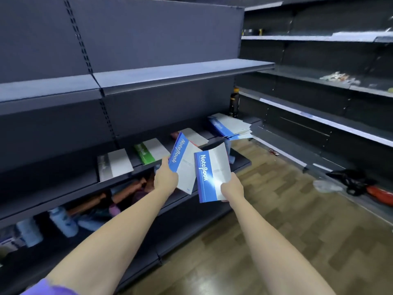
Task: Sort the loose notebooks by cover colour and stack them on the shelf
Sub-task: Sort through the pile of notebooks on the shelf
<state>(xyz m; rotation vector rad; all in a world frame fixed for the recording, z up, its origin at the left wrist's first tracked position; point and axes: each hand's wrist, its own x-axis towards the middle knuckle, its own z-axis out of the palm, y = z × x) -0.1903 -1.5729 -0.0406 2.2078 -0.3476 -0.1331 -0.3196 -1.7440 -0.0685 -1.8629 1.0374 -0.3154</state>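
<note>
Two blue "NoteBook" covers point(202, 177)

The shelf point(119, 179) carries four piles along its length: a grey notebook point(114, 165) toward the left end, a green one point(148, 153), a red one point(191, 136), and a blue stack point(230, 126) at the right end, overhanging the corner. Bare gaps lie between the piles. A dark bottle point(234, 103) stands behind the blue stack. The shelf above point(170, 75) roofs the space.

both arms outstretched, hands point(166, 177) point(232, 189) gripping
</note>
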